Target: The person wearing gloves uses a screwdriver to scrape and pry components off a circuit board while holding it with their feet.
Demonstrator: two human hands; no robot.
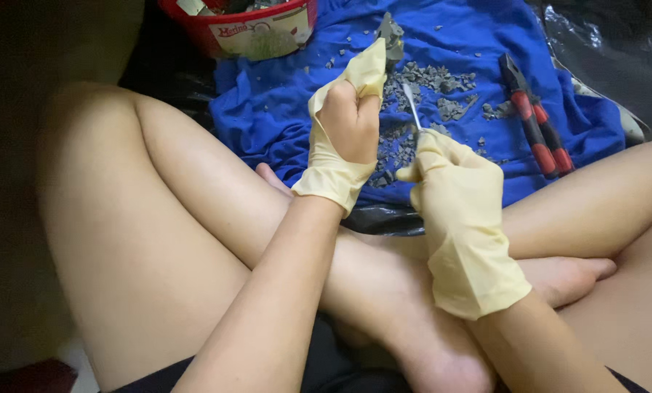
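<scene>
Above the left hand (346,127), pinched between gloved fingertips: a small grey piece (392,36), probably light, hard, brittle; best held by its edges. Right hand (453,185) closed around a thin metal tool (412,105), tip just below the piece, over grey fragments (413,109) on blue cloth (268,109).

left hand (344,127): torn pale yellow glove | right hand (460,207): pale yellow glove | dark shorts

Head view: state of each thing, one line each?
left hand: gloved, fisted around a small grey piece
right hand: gloved, gripping a thin metal tool
pliers: lying shut on blue cloth, untouched
grey fragments: scattered loose on cloth
red tub: open, partly filled
</scene>
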